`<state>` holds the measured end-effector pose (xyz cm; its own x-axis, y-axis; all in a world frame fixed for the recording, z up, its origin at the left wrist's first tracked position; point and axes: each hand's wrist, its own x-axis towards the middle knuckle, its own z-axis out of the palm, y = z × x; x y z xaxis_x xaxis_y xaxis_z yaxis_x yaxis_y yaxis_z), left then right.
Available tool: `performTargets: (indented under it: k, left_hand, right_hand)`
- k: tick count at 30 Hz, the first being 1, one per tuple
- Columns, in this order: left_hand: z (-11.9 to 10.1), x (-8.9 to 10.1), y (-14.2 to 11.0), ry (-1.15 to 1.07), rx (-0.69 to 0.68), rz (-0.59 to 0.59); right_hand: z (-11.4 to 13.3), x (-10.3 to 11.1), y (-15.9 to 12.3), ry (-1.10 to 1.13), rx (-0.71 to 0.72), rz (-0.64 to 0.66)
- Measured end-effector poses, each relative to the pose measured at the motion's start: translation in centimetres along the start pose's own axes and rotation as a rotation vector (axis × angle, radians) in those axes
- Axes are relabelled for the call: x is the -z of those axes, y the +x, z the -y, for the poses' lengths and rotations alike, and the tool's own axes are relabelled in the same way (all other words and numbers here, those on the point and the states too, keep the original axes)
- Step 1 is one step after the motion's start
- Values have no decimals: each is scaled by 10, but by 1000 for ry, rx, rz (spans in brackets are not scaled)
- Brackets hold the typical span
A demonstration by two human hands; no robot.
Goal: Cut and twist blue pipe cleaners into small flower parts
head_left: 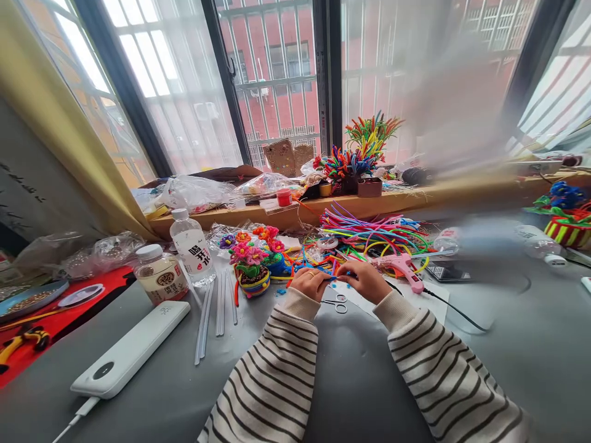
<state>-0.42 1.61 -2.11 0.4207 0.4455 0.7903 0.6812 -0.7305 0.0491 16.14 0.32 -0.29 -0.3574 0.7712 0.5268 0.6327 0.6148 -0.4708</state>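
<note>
Pinching blue pipe cleaner (pixel 335 277), seemingly between both grips

Thin blue pipe cleaner (pixel 335 277), short and roughly level, just above small scissors (pixel 340 302) flat on the table.

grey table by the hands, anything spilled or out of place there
Small blue fluff scraps lie scattered on the grey table beside the left hand. The silver scissors sit under both hands, and the pink glue gun lies on its side by the right hand. Nothing looks damaged.
</note>
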Motion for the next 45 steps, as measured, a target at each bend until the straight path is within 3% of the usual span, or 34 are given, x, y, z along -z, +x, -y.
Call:
performTargets:
  k: [9, 12, 16, 18, 30, 35, 45]
  left_hand:
    - [0, 4, 0, -25, 52, 211]
    - [1, -1, -2, 3, 85, 155]
    - [2, -9, -5, 62, 168, -23]
    - [2, -10, -6, 76, 191, -54]
    - [-9, -3, -2, 215, -30, -175]
    - [-15, -1, 0, 290, -80, -172]
    - [-20, 0, 3, 313, -26, -199]
  right_hand:
    - [0, 3, 0, -236, 38, 40]
    - [5, -1, -1, -390, 57, -101]
    - [17, -8, -4, -535, 84, -392]
    - [21, -11, -6, -540, 94, -446]
    - [15, -22, -5, -462, 123, -294]
    - [15, -23, -7, -491, 126, -328]
    - [19, -23, -7, -581, 207, -434]
